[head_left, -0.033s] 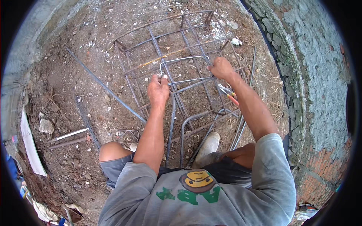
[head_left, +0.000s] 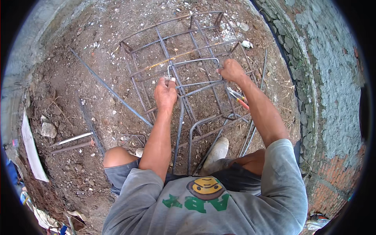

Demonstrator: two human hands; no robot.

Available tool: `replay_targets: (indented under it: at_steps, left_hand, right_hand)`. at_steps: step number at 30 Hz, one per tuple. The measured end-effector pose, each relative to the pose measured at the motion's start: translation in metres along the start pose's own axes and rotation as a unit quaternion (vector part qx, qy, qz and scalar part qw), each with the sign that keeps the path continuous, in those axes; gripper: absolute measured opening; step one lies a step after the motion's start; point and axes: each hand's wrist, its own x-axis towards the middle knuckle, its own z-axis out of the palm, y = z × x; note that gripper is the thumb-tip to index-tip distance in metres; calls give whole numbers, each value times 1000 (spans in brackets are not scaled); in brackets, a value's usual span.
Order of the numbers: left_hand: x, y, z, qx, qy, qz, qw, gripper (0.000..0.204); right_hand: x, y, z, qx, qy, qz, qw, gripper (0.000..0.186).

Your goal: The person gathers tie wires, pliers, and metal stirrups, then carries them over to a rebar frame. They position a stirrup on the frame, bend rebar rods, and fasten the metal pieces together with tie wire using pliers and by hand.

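Note:
A rectangular hoop of bent steel rod (head_left: pixel 194 62) lies between my hands, over a cage of rusty reinforcing bars (head_left: pixel 161 42). My left hand (head_left: pixel 165 94) grips the hoop's left end, with thumb and fingers closed on the rod. At the other end my right hand (head_left: pixel 232 71) is closed around the hoop's right side, its fingertips partly hidden. Just below my right wrist, a pair of pliers (head_left: pixel 237 96) with red and yellow handles rests among the bars, its handle ends reaching my forearm.
A long loose rod (head_left: pixel 109 91) lies on the dirt to the left, near short bars (head_left: pixel 72 140) and a stone (head_left: pixel 48 130). Thicker bent bars (head_left: pixel 190 141) run back between my legs, beside my boot (head_left: pixel 217 149). A rough plastered wall (head_left: pixel 333 86) rises on the right.

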Motion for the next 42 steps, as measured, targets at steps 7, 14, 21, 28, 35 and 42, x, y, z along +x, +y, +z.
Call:
replay_targets:
  at_steps: [7,14,21,28,35,42]
  left_hand:
    - [0,-3,2,25,49,23,998,21]
    - [9,-13,-3,-16,76,34,996,24]
    - [0,-8,-5,21,-27,36,999,41]
    - [-5,15,-17,95,-105,27,990,52]
    - [-7,18,-18,109,-111,24,987,52]
    - [0,7,-18,-3,-142,-11,990,41]
  right_hand:
    - [-11,-5,-4,10,29,35,999,35]
    - [-49,-21,-2,190,-35,81,978,39]
    - [-6,-7,-5,83,125,56,987,31]
    - [15,-10,8,69,201,69,975,22]
    - [9,-11,15,77,180,92,976,22]
    - [-14,-9,3,58,119,76,988,41]
